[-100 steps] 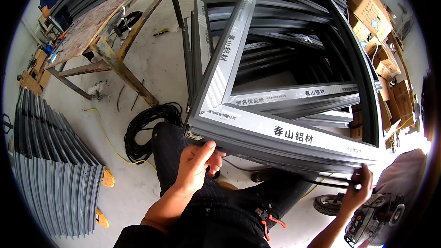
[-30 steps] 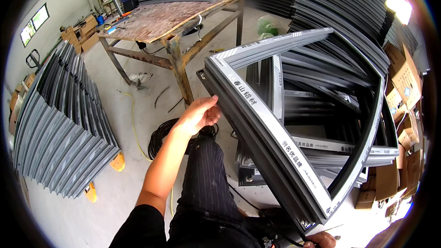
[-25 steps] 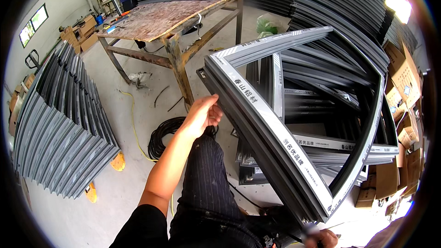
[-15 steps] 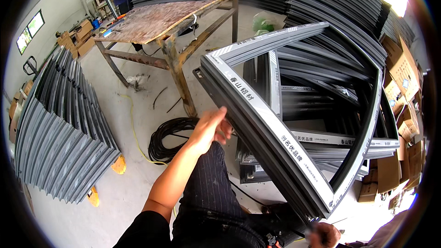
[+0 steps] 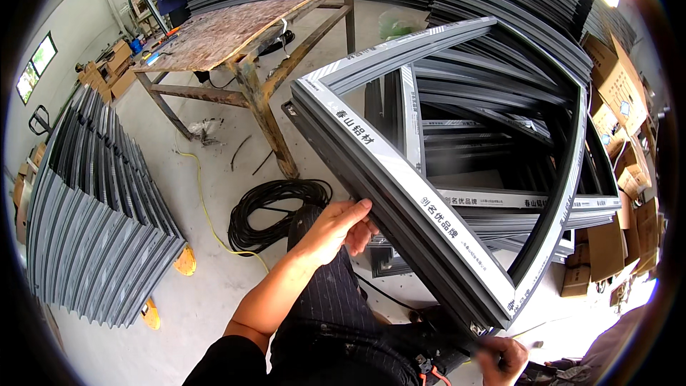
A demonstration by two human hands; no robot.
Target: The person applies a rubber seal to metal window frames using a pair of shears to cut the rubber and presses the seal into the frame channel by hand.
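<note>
The half-open left hand is sliding lower, seemingly pressing along the metal frame; lower right, the right hand is curling, hold unclear.

Black Chinese characters on grey frame

Black short sleeve; dark, pale-specked pinstriped trousers; bare hands.
</note>
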